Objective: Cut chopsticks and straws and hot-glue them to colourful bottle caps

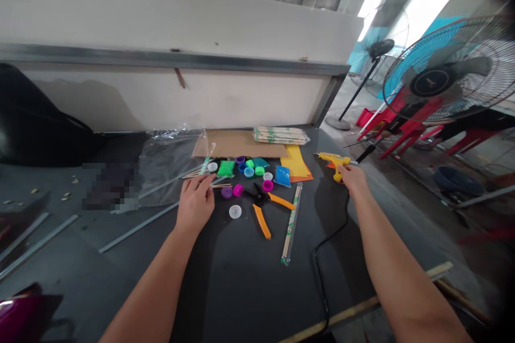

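My right hand is closed around the handle of a yellow hot glue gun, its nozzle pointing left. A black cord trails from it down the table. Over the table at centre left, my left hand has its fingers loosely bent and apart, with no grasped thing visible. Thin wooden sticks and a long translucent glue stick lie by and partly under that hand. Right of it are a purple bottle cap, a white cap and orange-handled pliers.
Several coloured caps, a green packet and a blue packet lie mid-table. Behind are cardboard, yellow sheets and wrapped chopsticks. A white partition bounds the back; a fan stands right.
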A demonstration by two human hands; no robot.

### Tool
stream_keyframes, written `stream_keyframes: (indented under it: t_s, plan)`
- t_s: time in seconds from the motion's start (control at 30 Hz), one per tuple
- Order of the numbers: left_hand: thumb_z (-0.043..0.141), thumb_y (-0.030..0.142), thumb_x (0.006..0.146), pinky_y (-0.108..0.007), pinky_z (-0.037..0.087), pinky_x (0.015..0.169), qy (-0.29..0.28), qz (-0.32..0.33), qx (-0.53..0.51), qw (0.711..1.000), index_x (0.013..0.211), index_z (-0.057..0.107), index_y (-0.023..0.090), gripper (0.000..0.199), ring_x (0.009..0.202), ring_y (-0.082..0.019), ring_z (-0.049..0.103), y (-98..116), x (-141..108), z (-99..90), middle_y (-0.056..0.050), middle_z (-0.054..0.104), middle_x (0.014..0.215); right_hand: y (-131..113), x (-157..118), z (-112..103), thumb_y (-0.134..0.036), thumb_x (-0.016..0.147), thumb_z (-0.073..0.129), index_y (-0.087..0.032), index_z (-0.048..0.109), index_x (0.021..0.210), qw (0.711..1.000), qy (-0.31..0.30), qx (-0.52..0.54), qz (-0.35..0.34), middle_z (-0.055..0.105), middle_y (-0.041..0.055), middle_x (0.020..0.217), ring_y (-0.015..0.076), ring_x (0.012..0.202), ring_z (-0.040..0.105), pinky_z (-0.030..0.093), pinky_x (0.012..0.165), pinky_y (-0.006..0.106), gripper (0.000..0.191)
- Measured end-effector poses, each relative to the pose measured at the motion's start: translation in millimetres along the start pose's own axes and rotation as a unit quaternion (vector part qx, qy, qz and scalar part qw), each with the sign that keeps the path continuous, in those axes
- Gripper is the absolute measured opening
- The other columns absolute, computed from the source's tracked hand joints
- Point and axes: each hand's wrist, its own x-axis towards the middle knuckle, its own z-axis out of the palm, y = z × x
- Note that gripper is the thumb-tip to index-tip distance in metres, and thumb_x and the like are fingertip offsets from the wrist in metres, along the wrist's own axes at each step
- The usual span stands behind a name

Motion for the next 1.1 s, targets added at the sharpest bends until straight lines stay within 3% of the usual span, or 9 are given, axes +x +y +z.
stream_keyframes:
  t_s: [0.17,0.37,0.5,0.63,0.73,0.83,0.9,0.97,1.1]
  plan:
    - [0.047,0.014,0.087,-0.039,0.042,0.097,0.004,0.020,-0.016,1.000,0.115,0.063,0.015,0.033,0.103,-0.023,0.056,3,0,-2.7,-0.011,0.065,0.107,-2,-3,-6,-0.027,0.074,0.061,-0.015,0.067,0.066,0.980,0.025,-0.191,-0.047,0.070,0.0123,0.076,0.0284,0.090,0.065,0.047,0.074,0.032,0.016]
    - [0.048,0.013,0.086,-0.038,0.043,0.096,0.008,0.025,-0.019,0.999,0.113,0.064,0.014,0.031,0.102,-0.023,0.056,3,0,-5.5,-0.010,0.066,0.104,-15,-29,-15,-0.036,0.080,0.057,-0.009,0.069,0.099,0.951,0.032,-0.297,-0.085,0.067,0.0242,0.101,0.0343,0.100,0.062,0.045,0.079,0.038,0.036]
    - [0.049,0.013,0.086,-0.038,0.044,0.094,0.015,0.006,-0.012,1.000,0.107,0.065,0.014,0.026,0.099,-0.023,0.058,0,2,-10.0,-0.010,0.068,0.102,-48,-63,-12,-0.035,0.084,0.054,-0.009,0.060,0.118,0.916,0.055,-0.327,-0.226,0.064,0.0222,0.105,0.0311,0.103,0.060,0.045,0.082,0.038,0.043]
    - [0.049,0.015,0.087,-0.039,0.045,0.092,0.013,-0.009,0.006,1.000,0.095,0.066,0.016,0.019,0.093,-0.023,0.058,-2,3,-15.1,-0.008,0.068,0.095,-90,-121,15,-0.028,0.085,0.054,-0.017,0.066,0.104,0.894,-0.096,-0.226,-0.374,0.068,0.0086,0.091,0.0202,0.083,0.063,0.047,0.076,0.031,0.025]
    - [0.048,0.016,0.088,-0.037,0.046,0.089,0.000,-0.002,0.003,1.000,0.092,0.066,0.018,0.018,0.090,-0.023,0.058,2,3,-17.4,-0.007,0.067,0.091,-112,-167,45,-0.025,0.086,0.054,-0.020,0.068,0.098,0.851,-0.222,-0.203,-0.431,0.067,0.0057,0.090,0.0168,0.078,0.062,0.046,0.071,0.027,0.019]
    - [0.046,0.019,0.090,-0.034,0.047,0.085,-0.040,0.016,-0.018,0.999,0.093,0.065,0.019,0.019,0.088,-0.021,0.059,10,1,-19.0,-0.006,0.066,0.088,-123,-197,72,-0.022,0.085,0.056,-0.020,0.069,0.089,0.804,-0.298,-0.218,-0.466,0.066,0.0052,0.086,0.0162,0.076,0.061,0.043,0.068,0.027,0.014]
    - [0.045,0.021,0.091,-0.032,0.048,0.079,-0.085,0.018,-0.033,0.996,0.095,0.065,0.020,0.020,0.086,-0.020,0.061,16,0,-20.4,-0.005,0.067,0.088,-125,-205,83,-0.020,0.085,0.055,-0.020,0.069,0.084,0.783,-0.326,-0.219,-0.483,0.066,0.0048,0.084,0.0169,0.078,0.061,0.042,0.067,0.027,0.013]
    - [0.044,0.023,0.092,-0.030,0.048,0.076,-0.117,0.005,-0.038,0.992,0.098,0.064,0.022,0.021,0.086,-0.019,0.062,20,0,-22.1,-0.004,0.068,0.090,-124,-205,90,-0.019,0.085,0.055,-0.021,0.068,0.080,0.780,-0.330,-0.204,-0.491,0.066,0.0041,0.082,0.0174,0.078,0.061,0.041,0.066,0.027,0.013]
    - [0.046,0.025,0.090,-0.030,0.048,0.072,-0.145,-0.035,-0.024,0.988,0.100,0.062,0.023,0.019,0.085,-0.019,0.063,21,1,-23.7,-0.003,0.067,0.090,-109,-187,94,-0.017,0.084,0.053,-0.022,0.065,0.085,0.831,-0.266,-0.126,-0.471,0.066,0.0029,0.081,0.0167,0.073,0.060,0.043,0.065,0.027,0.012]
